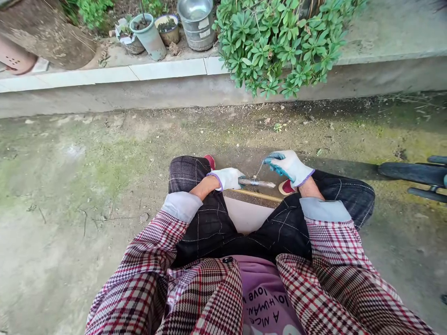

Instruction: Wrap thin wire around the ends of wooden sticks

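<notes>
I sit low with my knees apart, both hands in white work gloves with blue-green palms. My left hand (227, 178) is closed around one end of a short grey metal rod (257, 183) held level between my knees. My right hand (288, 166) pinches a thin wire or strand (259, 169) that runs down to the rod. A long thin wooden stick (260, 195) lies on the ground just under the rod. Red shoes (287, 187) show beside my hands.
A concrete kerb (167, 70) runs across the far side, with a leafy green shrub (275, 42), several flower pots (151, 35) and a metal bucket (197, 23). A black wheeled object (417, 176) stands at the right edge. The ground is mossy concrete.
</notes>
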### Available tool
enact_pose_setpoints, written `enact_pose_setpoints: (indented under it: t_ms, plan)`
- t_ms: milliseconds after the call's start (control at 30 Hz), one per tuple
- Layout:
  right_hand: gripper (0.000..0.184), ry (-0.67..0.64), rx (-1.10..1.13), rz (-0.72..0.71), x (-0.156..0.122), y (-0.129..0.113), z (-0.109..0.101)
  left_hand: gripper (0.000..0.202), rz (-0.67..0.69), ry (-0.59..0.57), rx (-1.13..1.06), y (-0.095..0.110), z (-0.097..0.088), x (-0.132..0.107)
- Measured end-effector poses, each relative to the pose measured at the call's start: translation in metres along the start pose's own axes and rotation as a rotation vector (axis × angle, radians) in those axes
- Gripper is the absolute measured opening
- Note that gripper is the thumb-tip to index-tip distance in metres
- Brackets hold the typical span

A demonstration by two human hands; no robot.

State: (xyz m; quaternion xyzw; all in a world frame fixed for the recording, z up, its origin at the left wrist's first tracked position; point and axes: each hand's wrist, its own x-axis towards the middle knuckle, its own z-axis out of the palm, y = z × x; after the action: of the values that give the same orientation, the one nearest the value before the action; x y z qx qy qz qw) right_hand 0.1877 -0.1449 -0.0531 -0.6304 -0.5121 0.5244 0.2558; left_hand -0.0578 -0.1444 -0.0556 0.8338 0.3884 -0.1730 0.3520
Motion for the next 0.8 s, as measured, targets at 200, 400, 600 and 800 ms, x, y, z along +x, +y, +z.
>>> enact_pose_setpoints:
  t_ms: [200,400,600,800]
  plan:
    - [0.016,0.023,-0.022,0.017,0.011,0.004,0.014,0.031,0.036,0.028,-0.776,0.010,-0.016,-0.015]
    - [0.011,-0.171,-0.068,0.054,0.000,-0.007,0.031,0.031,-0.180,0.408,-0.777,-0.008,-0.013,0.008]
    - [0.024,-0.263,0.028,-0.008,-0.014,-0.019,0.020,0.036,-0.330,0.358,-0.034,-0.024,-0.009,0.026]
    - [0.030,-0.076,0.094,-0.029,-0.008,-0.012,0.002,0.033,-0.151,0.149,0.154,-0.014,-0.004,0.018]
